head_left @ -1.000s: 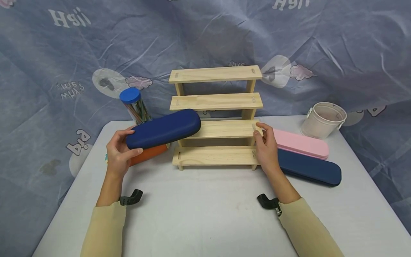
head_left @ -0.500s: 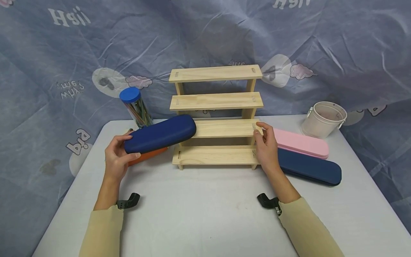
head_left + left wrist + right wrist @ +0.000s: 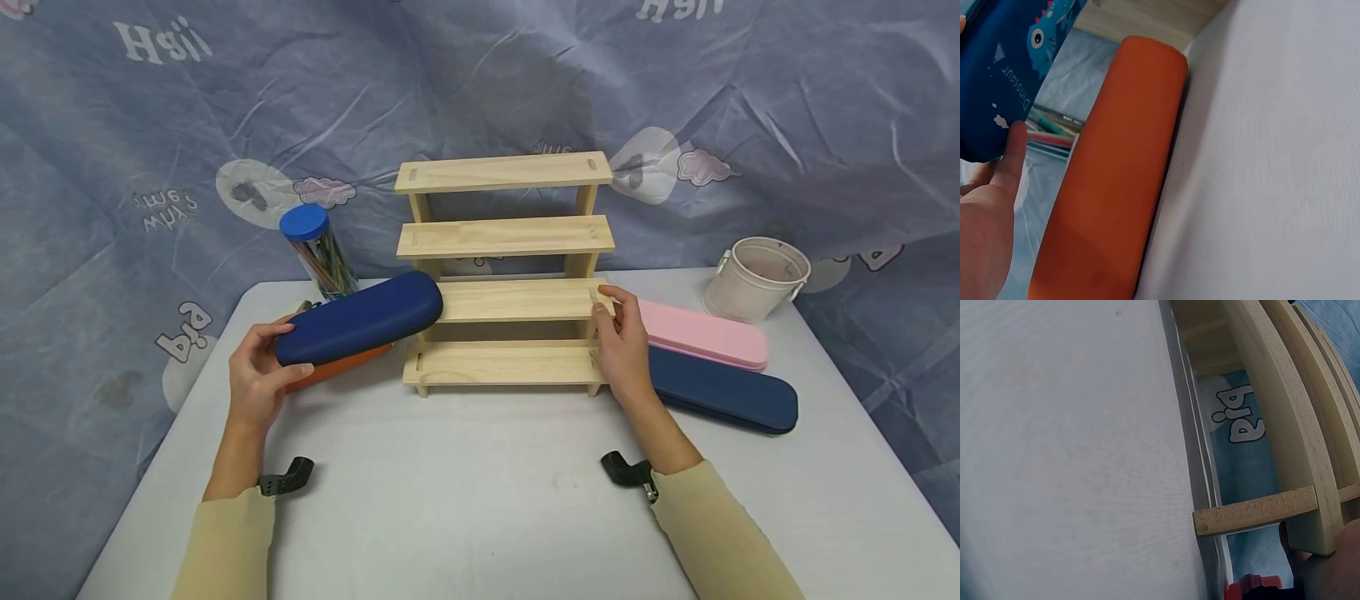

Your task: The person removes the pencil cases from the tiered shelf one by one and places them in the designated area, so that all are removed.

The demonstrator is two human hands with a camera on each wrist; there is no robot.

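Note:
In the head view my left hand (image 3: 255, 379) holds a navy blue pencil case (image 3: 360, 318) by its left end, thumb along the near side. The case is raised, tilted up to the right, and overlaps an orange case (image 3: 341, 367) lying on the table. From the left wrist, the dark blue case (image 3: 988, 94) shows a dinosaur print and the word "Dinosaur"; the orange case lies beside it. My right hand (image 3: 624, 346) grips the right end of the second shelf from the bottom of a stepped wooden rack (image 3: 502, 365).
A clear jar with a blue lid (image 3: 303, 222), full of thin sticks, stands behind the blue case. Right of the rack lie a pink case (image 3: 705, 333) and a dark navy case (image 3: 723, 392). A white bucket (image 3: 750, 287) stands at the back right of the white table (image 3: 480, 500).
My left hand has drawn the blue pencil case left and down, away from the rack and over the orange case. The right hand has stayed on the shelf end.

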